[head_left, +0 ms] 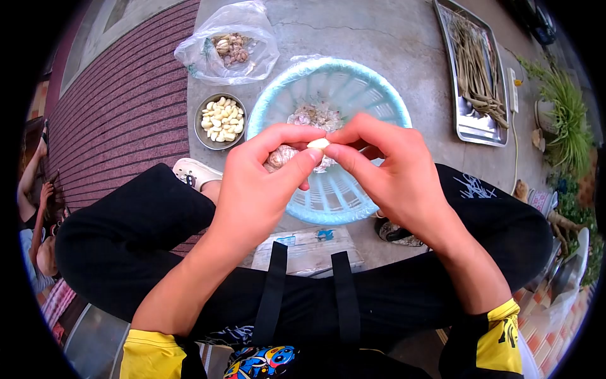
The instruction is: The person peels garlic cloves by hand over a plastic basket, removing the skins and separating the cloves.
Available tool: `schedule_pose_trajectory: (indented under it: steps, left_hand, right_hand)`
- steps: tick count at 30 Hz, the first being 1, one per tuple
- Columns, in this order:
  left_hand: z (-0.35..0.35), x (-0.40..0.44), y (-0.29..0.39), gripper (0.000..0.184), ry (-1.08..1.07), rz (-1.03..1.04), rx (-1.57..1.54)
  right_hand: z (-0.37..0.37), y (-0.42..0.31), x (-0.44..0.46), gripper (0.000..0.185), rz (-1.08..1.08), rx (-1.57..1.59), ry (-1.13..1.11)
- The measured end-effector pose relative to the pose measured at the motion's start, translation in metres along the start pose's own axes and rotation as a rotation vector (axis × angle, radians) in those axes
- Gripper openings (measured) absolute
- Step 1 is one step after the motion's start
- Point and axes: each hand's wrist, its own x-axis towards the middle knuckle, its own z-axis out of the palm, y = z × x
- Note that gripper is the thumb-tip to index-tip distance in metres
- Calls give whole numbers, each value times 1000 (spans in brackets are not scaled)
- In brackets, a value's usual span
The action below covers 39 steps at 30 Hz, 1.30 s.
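Between my two hands, above the basket, is a pale peeled garlic clove (319, 144). My left hand (268, 170) pinches it between thumb and forefinger, and a garlic bulb (281, 156) is tucked in the same palm. From the other side, the thumb and forefinger of my right hand (388, 167) press on the clove; its other fingers are curled and partly hidden. Below sits a light-blue plastic basket (392, 104) with papery garlic skins (315, 115) at its bottom. A metal bowl (199, 129) full of peeled cloves stands left of the basket.
Unpeeled garlic lies in a clear plastic bag (262, 47) at the upper left. A metal tray (449, 63) with dry stalks is at the right, near potted green plants (564, 107). Another person (44, 249) sits at the far left. A white package (309, 249) lies below the basket.
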Motion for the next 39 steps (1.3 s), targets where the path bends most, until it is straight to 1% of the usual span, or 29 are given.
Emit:
schedule_pose_trajectory:
  steps: [1, 3, 5, 7, 9, 10, 11, 13, 17, 19, 22, 26, 28, 32, 34, 38, 39]
  left_hand:
    - [1, -1, 2, 25, 13, 21, 66]
    - [2, -1, 2, 25, 14, 42, 75]
    - [3, -1, 1, 25, 13, 64, 84]
    - [4, 0, -4, 26, 5, 25, -46]
    - [4, -1, -5, 26, 6, -17, -94]
    - [4, -1, -5, 27, 10, -59, -141]
    - [3, -1, -6, 27, 11, -60, -141]
    - [2, 0, -6, 29, -1, -54, -144]
    - [2, 0, -5, 32, 22, -4, -168]
    - [-1, 3, -5, 35, 21, -58, -176]
    - [0, 2, -2, 32, 9, -68, -164]
    - [1, 1, -2, 28, 14, -37, -84]
    - [1, 0, -3, 26, 11, 8, 0]
    - [1, 1, -4, 26, -5, -37, -79]
    - [1, 2, -4, 24, 18, -65, -170]
    - [-1, 3, -3, 23, 5, -91, -174]
    - [-3, 2, -3, 23, -3, -105, -159]
  right_hand:
    - [-1, -1, 0, 14, 0, 0, 0]
    - [-3, -6, 0, 12, 164, 117, -26]
    - [1, -6, 0, 11, 170, 111, 12]
    - [4, -5, -1, 10, 178, 104, 52]
    - [8, -2, -3, 9, -12, -75, 104]
    - [10, 1, -4, 10, -71, -106, 113]
    - [12, 0, -4, 10, -70, -106, 113]
    - [13, -3, -5, 11, 98, 20, 124]
    - [11, -2, -2, 12, 167, 103, 131]
    - [11, -1, 1, 14, -111, -11, 151]
    - [8, -1, 1, 13, -177, -1, 89]
    - [4, 2, 0, 10, -164, -22, 51]
    - [1, 1, -1, 8, -133, -114, 28]
    - [6, -2, -1, 7, -96, -136, 67]
    - [10, -2, 1, 5, -152, 0, 121]
    - [6, -1, 0, 5, -133, -23, 90]
    - [6, -3, -2, 6, -99, -48, 79]
